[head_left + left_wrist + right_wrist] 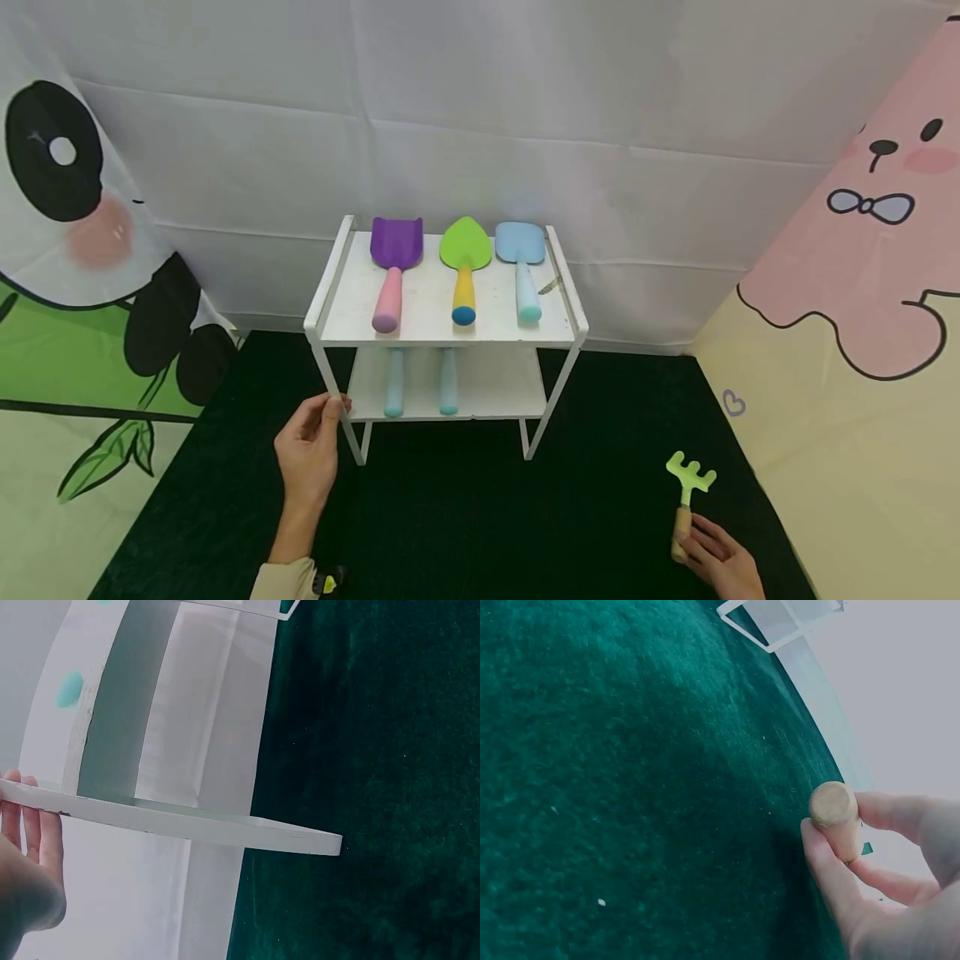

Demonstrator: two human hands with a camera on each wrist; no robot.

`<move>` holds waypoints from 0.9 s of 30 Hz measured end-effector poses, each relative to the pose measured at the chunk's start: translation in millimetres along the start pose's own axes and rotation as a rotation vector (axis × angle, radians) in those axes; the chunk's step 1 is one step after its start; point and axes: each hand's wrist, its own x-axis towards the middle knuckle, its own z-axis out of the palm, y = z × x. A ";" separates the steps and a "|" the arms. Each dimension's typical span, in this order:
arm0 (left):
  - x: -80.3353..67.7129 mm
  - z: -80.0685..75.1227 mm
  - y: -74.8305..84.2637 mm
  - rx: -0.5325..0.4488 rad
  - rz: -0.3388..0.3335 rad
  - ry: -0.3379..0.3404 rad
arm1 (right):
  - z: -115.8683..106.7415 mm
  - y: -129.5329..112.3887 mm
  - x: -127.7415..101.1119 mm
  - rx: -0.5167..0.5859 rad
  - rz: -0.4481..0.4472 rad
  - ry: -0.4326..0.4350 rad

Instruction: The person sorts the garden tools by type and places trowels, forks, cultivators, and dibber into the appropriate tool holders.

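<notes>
My left hand (309,442) holds the front left leg of a small white two-tier shelf (480,333), its fingers (51,840) passing behind the leg in the left wrist view. Off to the right of the shelf, my right hand (718,557) pinches the wooden handle of a small green hand rake (691,477), tines up. The butt of that handle (832,806) faces the right wrist camera. Along the top tier lie a purple shovel (397,243) with a pink handle, a green pointed trowel (466,242) with a yellow handle, and a light blue shovel (520,242).
Two light turquoise handles (394,383) show on the lower tier; their far ends are hidden under the top board. Dark green carpet (480,517) covers the floor. White cloth (480,100) hangs behind, with a panda print (82,242) at left and a pink bear print (862,275) at right.
</notes>
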 end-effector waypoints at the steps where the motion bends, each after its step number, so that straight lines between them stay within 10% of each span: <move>1: 0.0 0.1 0.0 0.000 0.001 0.000 | 0.6 0.8 -0.6 0.005 -0.004 -0.004; 27: -0.3 0.1 -1.1 0.013 -0.028 -0.004 | 25.1 8.8 -18.2 -0.002 0.034 0.019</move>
